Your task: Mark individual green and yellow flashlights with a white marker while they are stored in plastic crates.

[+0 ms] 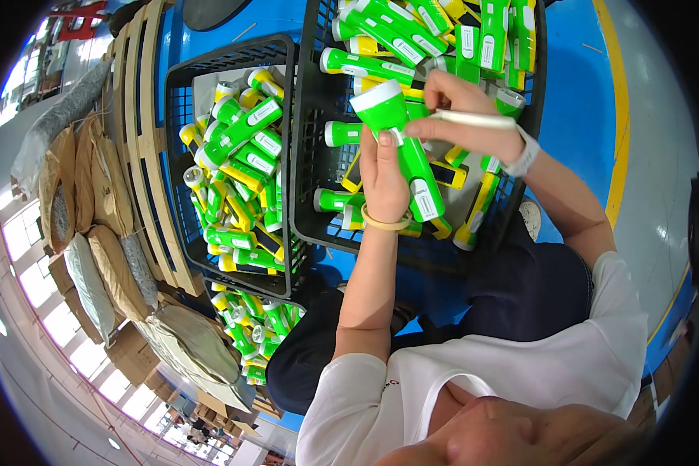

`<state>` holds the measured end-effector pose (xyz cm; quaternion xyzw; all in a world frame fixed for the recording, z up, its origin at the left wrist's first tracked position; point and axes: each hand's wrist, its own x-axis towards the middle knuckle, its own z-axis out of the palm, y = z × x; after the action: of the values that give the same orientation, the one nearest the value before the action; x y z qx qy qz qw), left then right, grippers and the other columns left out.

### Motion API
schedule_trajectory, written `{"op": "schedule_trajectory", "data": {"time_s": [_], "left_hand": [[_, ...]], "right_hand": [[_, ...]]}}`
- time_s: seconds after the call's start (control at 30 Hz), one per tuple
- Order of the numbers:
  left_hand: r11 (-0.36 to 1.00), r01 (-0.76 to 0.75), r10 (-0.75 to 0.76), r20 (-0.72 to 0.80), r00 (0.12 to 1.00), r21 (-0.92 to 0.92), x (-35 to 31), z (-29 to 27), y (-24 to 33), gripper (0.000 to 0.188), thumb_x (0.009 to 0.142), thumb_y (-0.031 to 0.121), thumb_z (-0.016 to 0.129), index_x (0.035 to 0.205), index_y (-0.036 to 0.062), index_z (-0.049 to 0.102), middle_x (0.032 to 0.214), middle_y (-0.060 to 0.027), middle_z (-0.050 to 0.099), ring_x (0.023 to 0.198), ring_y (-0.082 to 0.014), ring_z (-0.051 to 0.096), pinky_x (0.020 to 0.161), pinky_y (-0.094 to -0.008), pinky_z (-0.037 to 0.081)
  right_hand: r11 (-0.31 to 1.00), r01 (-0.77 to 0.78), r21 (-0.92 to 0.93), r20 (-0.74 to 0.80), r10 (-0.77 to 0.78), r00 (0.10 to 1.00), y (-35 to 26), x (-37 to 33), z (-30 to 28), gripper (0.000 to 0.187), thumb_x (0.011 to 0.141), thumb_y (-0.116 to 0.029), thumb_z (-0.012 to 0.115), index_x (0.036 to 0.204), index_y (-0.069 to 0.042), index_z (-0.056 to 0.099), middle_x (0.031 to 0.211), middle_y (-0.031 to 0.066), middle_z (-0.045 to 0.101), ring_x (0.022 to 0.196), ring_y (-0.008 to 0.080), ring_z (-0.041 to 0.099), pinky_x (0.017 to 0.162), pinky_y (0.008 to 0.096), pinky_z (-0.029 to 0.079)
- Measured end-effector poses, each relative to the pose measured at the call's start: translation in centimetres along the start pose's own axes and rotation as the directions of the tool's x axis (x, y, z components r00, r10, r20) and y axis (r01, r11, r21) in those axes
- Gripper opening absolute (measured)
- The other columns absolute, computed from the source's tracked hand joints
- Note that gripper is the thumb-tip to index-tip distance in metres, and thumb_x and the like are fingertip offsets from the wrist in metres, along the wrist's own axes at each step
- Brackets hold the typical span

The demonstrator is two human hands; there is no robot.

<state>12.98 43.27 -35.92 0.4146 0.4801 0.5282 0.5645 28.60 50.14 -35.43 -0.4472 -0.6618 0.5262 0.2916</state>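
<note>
My left hand [384, 182] is closed round a green flashlight [417, 167] with a wide white-rimmed head, its thumb pressed near the switch. The flashlight tilts, head up toward the far left and tail toward me. My right hand [478, 120] grips a slim white pen-shaped tool [474, 118], its tip pointing left, with fingertips close to the flashlight's switch. Whether those fingers touch the flashlight I cannot tell. Both hands are above a black plastic crate [307, 210] that holds several green and yellow flashlights [373, 35], some lying loosely near its front.
Left of it stands another black crate [287, 54] heaped with flashlights, with a third pile of flashlights [248, 326] nearer me. A wooden pallet [144, 132] and stuffed sacks [101, 179] line the left side. A yellow floor line [620, 116] runs along the right.
</note>
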Motion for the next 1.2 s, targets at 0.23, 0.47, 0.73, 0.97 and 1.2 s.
{"op": "schedule_trajectory", "data": {"time_s": [0.23,0.47,0.73,0.97,1.2], "left_hand": [[0.934,0.247,-0.264,-0.035,0.964,-0.258,0.5,-1.8,-0.5,0.036,0.088,0.017,0.056,0.115,-0.0026,0.042,0.098,-0.0135,0.059,0.08,-0.0208,0.062,0.061,-0.0321,0.055],[0.941,0.187,-0.251,-0.213,0.944,-0.282,1.1,-4.5,0.9,0.027,0.087,0.012,0.052,0.109,-0.0026,0.051,0.095,-0.0076,0.058,0.085,-0.0139,0.055,0.075,-0.0258,0.044],[0.95,0.237,-0.26,-0.098,0.961,-0.204,0.8,-7.1,2.6,0.038,0.087,0.015,0.057,0.115,-0.0036,0.041,0.096,-0.014,0.059,0.077,-0.0198,0.064,0.064,-0.0316,0.056],[0.961,0.2,-0.226,-0.126,0.966,-0.192,0.6,-7.9,2.0,0.039,0.083,0.01,0.058,0.115,-0.005,0.04,0.099,-0.0149,0.057,0.077,-0.0208,0.063,0.064,-0.0332,0.055],[0.992,0.094,-0.116,-0.277,0.954,-0.09,0.7,-7.6,1.0,0.027,0.085,0.013,0.054,0.107,-0.003,0.051,0.096,-0.0095,0.06,0.081,-0.0141,0.058,0.073,-0.0268,0.046]], "right_hand": [[0.971,0.126,0.204,0.137,-0.156,0.978,2.2,1.2,0.5,0.019,0.083,-0.022,0.065,0.073,-0.008,0.056,0.071,-0.0009,0.053,0.066,0.0113,0.051,0.061,0.0242,0.039],[0.611,0.615,-0.499,-0.076,-0.738,0.671,-0.1,1.2,6.5,0.02,0.068,-0.018,0.072,0.072,-0.012,0.052,0.075,0.0034,0.049,0.077,0.0227,0.053,0.075,0.0358,0.04],[0.95,-0.029,0.31,0.077,0.005,0.997,-0.6,3.3,5.7,0.02,0.089,-0.021,0.061,0.084,-0.002,0.057,0.071,-0.0019,0.052,0.064,0.0053,0.043,0.057,0.0232,0.037],[0.99,0.124,0.063,0.068,-0.129,0.989,-0.9,3.5,6.0,0.019,0.085,-0.02,0.065,0.079,-0.004,0.056,0.07,0.0023,0.052,0.065,0.0119,0.049,0.058,0.0255,0.039],[0.636,0.624,-0.454,-0.091,-0.73,0.678,-1.7,1.5,9.1,0.028,0.06,-0.013,0.079,0.074,-0.009,0.055,0.071,0.0056,0.05,0.067,0.0248,0.051,0.07,0.0373,0.043]]}}
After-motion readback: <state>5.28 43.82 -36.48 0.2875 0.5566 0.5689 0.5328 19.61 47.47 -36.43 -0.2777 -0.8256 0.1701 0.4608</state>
